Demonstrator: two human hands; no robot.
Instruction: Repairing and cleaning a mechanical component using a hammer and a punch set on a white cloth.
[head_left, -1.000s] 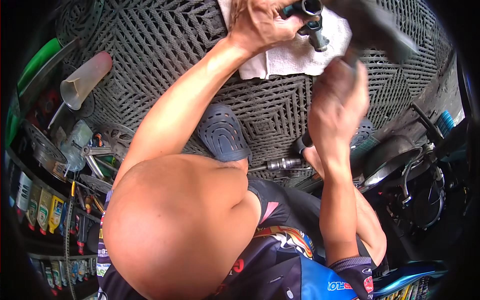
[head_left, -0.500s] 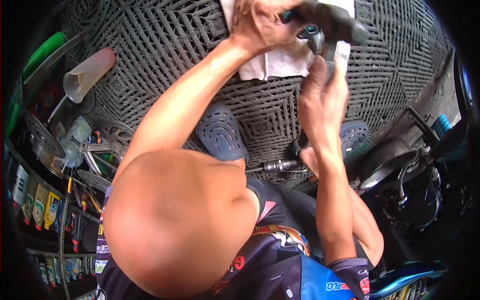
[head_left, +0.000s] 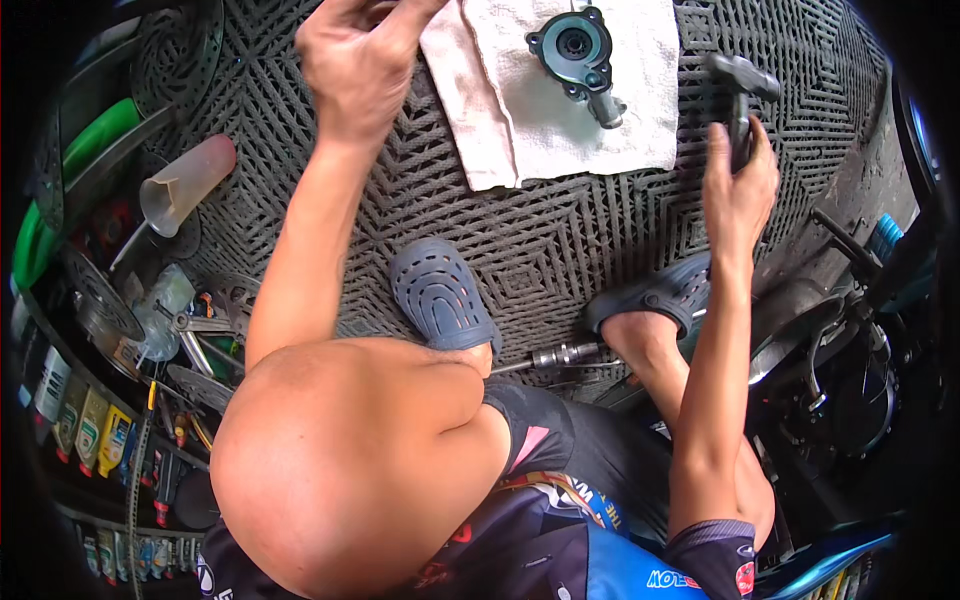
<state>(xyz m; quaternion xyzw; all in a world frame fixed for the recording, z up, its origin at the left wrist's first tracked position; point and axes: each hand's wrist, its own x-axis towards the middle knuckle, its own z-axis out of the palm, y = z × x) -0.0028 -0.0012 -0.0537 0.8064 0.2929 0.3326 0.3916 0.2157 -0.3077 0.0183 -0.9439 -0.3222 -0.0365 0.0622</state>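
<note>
A small hammer (head_left: 742, 85) with a dark metal head is held upright by its handle in my right hand (head_left: 741, 190), over the mat to the right of the white towel (head_left: 530, 135). On the towel lies a round dark metal housing (head_left: 574, 48), looking like a pump housing, with mounting lugs, a ringed centre and a short grey pipe stub. Neither hand touches it. My left hand (head_left: 358, 75) is at the top edge, left of the towel, its fingers bent and closed together. The fingertips are partly cut off, and what they may hold is hidden.
A black woven rubber mat (head_left: 300, 190) covers the floor. A ratchet-like tool (head_left: 560, 356) lies between my feet. To the left are a translucent cup (head_left: 188, 183), brake discs (head_left: 178, 50) and shelved bottles (head_left: 85, 425). Dark motorcycle parts (head_left: 850, 390) stand at right.
Both hands have drawn apart from over the towel, the left going left and the right going right with the hammer. The housing now lies uncovered on the towel.
</note>
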